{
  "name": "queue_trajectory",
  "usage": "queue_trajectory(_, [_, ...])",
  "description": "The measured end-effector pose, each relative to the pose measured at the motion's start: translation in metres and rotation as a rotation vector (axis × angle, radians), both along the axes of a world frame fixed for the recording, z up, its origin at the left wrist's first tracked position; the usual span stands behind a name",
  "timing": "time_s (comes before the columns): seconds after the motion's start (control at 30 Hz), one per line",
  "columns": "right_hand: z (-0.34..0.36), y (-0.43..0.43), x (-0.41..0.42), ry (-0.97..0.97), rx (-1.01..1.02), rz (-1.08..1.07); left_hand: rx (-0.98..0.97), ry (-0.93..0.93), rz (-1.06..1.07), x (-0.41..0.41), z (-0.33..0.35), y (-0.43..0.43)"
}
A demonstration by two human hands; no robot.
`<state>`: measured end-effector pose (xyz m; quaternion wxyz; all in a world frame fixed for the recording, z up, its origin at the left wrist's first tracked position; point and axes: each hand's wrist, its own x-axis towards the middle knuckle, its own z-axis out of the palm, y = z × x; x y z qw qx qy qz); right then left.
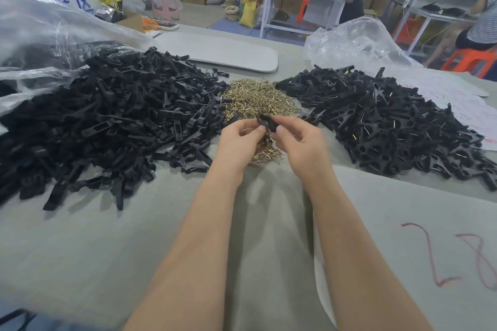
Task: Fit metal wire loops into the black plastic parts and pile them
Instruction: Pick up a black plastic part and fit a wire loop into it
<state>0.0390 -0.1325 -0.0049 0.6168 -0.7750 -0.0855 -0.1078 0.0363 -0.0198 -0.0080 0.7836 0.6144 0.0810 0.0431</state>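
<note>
Sheet (390,209), red "28" (429,252); black part (266,121) in right hand (298,142)

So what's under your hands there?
A small heap of gold wire loops lies on the grey table below the left hand and right hand, which pinch a black part. The hands cover some of it, so its spread is hidden.

Two hands are counted: left hand (238,140) and right hand (298,142). One black part (266,121) is held between them. Two piles of parts are seen: left pile (107,121) at 9 o'clock, right pile (390,121) at 3. Two loop heaps are seen: large heap (255,98) at 12, small heap (269,155) at 6.
</note>
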Motion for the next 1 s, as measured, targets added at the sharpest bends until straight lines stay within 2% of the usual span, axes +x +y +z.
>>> queue_trajectory(0.23, [-0.0007,-0.0042,-0.0004,0.009,0.121,-0.09,0.016,0.001,-0.027,-0.0022,0.003,-0.0034])
queue_trajectory(0.3, [-0.0009,-0.0025,-0.0006,-0.017,0.098,-0.102,0.016,0.005,-0.028,-0.0018,0.0027,-0.0036])
queue_trajectory(0.4, [-0.0014,0.0013,-0.0003,-0.027,0.048,-0.065,0.02,-0.002,-0.026,-0.0015,0.0017,-0.0031])
queue_trajectory(0.67, [0.0012,-0.0018,-0.001,0.042,0.159,-0.065,-0.003,-0.007,-0.049,-0.0042,0.0033,-0.003])
queue_trajectory(0.87, [0.0014,-0.0006,-0.0018,0.012,0.101,-0.07,0.005,-0.018,-0.05,-0.0045,0.0023,-0.0028])
queue_trajectory(1.0, [0.0034,-0.0056,-0.0005,0.07,0.151,-0.026,-0.052,-0.03,-0.083,-0.0068,0.004,0.0008])
